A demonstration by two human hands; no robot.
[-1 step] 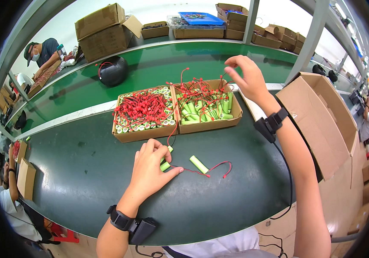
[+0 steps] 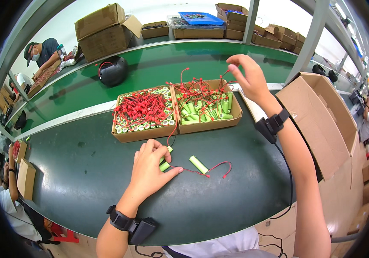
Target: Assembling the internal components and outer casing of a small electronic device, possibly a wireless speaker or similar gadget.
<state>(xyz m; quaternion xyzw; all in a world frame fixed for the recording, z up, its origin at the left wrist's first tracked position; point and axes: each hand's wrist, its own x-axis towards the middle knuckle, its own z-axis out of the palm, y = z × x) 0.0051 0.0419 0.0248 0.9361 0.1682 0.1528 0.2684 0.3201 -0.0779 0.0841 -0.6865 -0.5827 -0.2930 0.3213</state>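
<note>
My left hand rests on the dark green worktop, its fingers curled round green battery cells with thin leads. The fingers partly hide these cells. Just right of that hand lies another battery cell, with a red-and-black lead ending in a red plug. My right hand is raised over the back right corner of the right cardboard box. Its fingers are bent, with thumb and forefinger apart, and a red wire end comes close to the thumb. That box holds jumbled green cells with tangled red leads.
Beside it, a left cardboard box holds upright cells under a heap of red leads. A large open carton leans at the right. Behind runs a green conveyor belt bearing a round black object. Co-workers sit at far left and right.
My right hand has shifted very slightly to the right, and the red wire end by its thumb shows more plainly. My left hand and the cells stay put.
</note>
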